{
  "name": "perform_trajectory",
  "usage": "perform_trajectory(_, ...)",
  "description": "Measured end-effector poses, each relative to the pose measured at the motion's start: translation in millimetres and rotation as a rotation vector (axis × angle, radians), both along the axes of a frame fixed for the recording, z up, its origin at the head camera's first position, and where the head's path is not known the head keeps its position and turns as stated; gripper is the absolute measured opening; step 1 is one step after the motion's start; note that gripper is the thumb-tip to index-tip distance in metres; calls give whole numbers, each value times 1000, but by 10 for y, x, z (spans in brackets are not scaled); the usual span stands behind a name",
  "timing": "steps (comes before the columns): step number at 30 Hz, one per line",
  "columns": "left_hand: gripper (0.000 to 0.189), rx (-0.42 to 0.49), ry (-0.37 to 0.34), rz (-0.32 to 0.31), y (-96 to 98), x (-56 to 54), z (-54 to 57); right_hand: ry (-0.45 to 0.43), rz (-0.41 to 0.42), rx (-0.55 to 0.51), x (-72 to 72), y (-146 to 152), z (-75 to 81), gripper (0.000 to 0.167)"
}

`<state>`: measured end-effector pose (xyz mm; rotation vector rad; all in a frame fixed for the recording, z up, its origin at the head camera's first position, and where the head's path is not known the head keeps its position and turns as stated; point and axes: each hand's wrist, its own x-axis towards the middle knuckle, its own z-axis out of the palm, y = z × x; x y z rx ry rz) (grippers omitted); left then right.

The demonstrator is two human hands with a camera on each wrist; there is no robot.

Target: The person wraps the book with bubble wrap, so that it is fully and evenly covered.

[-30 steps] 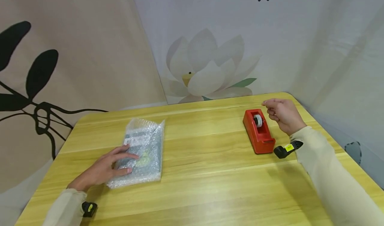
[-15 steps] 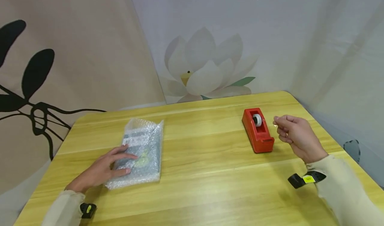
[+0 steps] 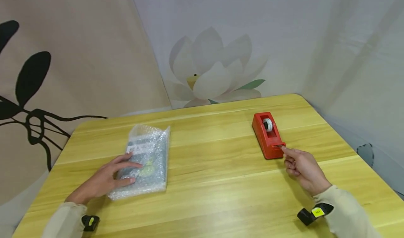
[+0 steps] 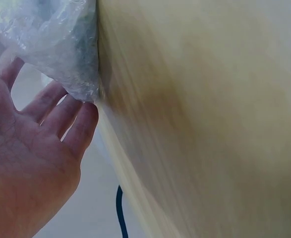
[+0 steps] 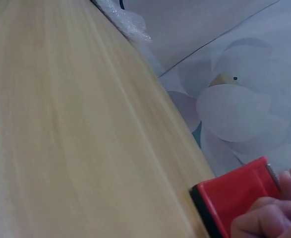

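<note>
A flat package wrapped in bubble wrap [image 3: 148, 157] lies on the left of the yellow wooden table [image 3: 221, 185]. My left hand [image 3: 107, 180] rests flat on its near left part with the fingers straight. In the left wrist view those fingers [image 4: 61, 116] touch the edge of the bubble wrap [image 4: 51, 34]. A red tape dispenser [image 3: 268, 136] with a white roll [image 3: 267, 124] stands on the right. My right hand [image 3: 301, 166] has its fingers curled, and thumb and forefinger pinch at the dispenser's near cutter end. The right wrist view shows the red dispenser [image 5: 234, 196] beside my curled fingers [image 5: 269, 218].
A cloth backdrop with a lotus flower [image 3: 205, 76] hangs close behind the table's far edge. The table's right edge [image 3: 341, 132] runs just beyond the dispenser. Bare wood lies between package and dispenser.
My right hand has come from behind and right of the dispenser toward me, down to its near cutter end. My left hand has stayed on the package.
</note>
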<state>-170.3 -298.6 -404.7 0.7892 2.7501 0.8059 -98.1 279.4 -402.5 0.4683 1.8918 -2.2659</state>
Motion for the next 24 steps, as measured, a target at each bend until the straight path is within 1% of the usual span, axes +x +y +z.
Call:
perform_trajectory(5,37,-9,-3,1,2,-1,17,-39,2,-48,-11,-20,-18,29)
perform_trajectory(10,37,-11,2,-2,-4,-5,12,-43,3,-106,-28,-37,-26,28)
perform_trajectory(16,37,-15,6,0,-6,1,7,-48,19,-114,-37,-38,-39,27)
perform_trajectory(19,37,-13,-5,3,-7,2,12,-45,35,-124,-38,-38,-42,26)
perform_trajectory(21,37,-10,-10,5,-14,1,15,-41,57,-163,-44,-29,-49,24)
perform_trajectory(24,37,-5,-20,-2,-12,-12,17,-42,101,-289,-29,1,-67,20)
